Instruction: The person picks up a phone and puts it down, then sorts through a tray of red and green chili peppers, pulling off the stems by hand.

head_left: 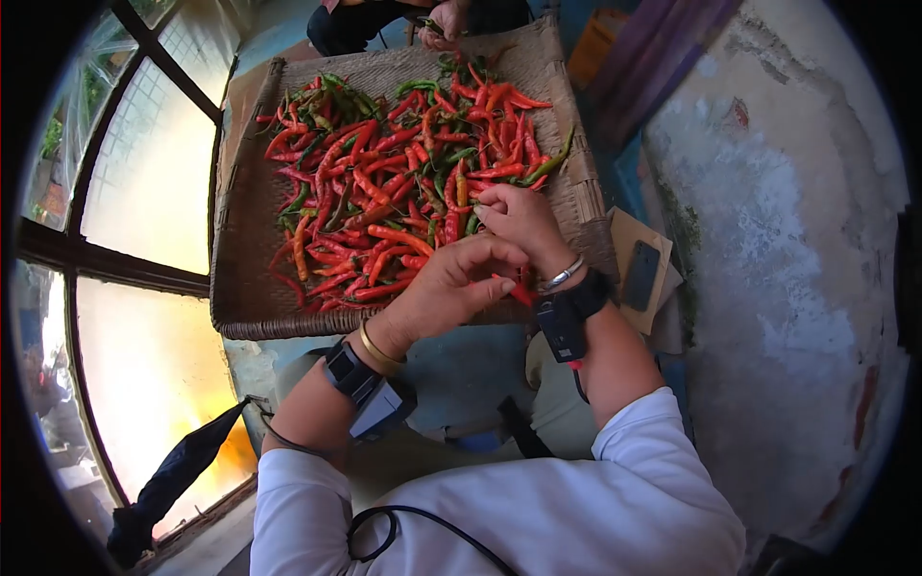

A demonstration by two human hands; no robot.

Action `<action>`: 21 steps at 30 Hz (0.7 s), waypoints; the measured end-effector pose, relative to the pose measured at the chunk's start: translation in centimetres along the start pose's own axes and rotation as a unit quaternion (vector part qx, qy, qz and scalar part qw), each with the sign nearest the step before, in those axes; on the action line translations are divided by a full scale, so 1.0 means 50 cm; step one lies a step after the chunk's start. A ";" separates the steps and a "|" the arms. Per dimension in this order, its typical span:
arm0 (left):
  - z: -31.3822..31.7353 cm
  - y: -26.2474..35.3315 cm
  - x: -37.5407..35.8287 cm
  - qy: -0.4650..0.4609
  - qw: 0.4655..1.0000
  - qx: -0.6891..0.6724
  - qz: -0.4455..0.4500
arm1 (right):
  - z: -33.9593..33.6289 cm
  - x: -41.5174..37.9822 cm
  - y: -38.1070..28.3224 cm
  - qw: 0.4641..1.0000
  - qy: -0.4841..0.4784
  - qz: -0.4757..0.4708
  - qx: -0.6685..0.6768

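Observation:
Red and green chili peppers [370, 187] fill a shallow woven basket [254, 322] in front of me. My left hand [456, 283] is above the basket's near side, its fingers curled. A red chili pepper [521, 292] shows at its thumb tip and seems gripped there, partly hidden by the fingers. My right hand [523, 223] is just beyond, over the right part of the pile. Its thumb and fingertips are pinched together close to the peppers; what they hold, if anything, is too small to make out.
Across the basket a person's hand [444, 24] shows at its far edge. A phone [641, 276] lies on cardboard [629, 230] to the right. A framed window [144, 173] stands left, with a dark folded umbrella [182, 470] below; a rough wall [778, 240] is right.

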State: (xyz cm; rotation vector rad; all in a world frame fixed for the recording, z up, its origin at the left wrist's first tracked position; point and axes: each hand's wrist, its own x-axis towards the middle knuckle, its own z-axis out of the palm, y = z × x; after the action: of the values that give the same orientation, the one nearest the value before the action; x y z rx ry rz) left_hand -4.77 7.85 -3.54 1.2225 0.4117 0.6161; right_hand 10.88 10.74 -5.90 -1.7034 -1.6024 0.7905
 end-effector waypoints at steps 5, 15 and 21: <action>0.066 0.060 -0.011 -0.098 0.691 0.620 0.358 | 0.014 0.002 -0.001 1.000 0.013 0.017 -0.017; 0.058 0.028 -0.027 -0.080 0.674 0.593 0.433 | 0.049 -0.049 -0.063 0.892 -0.050 0.160 0.421; 0.064 0.037 -0.039 -0.119 0.714 0.557 0.406 | 0.052 -0.059 -0.065 0.855 -0.009 0.171 0.489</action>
State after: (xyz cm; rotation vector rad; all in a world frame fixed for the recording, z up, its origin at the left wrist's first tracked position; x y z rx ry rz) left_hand -4.76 4.63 -0.87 2.6990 -0.0742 0.9750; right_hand 6.67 8.04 -4.87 -1.1816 -0.6359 1.4715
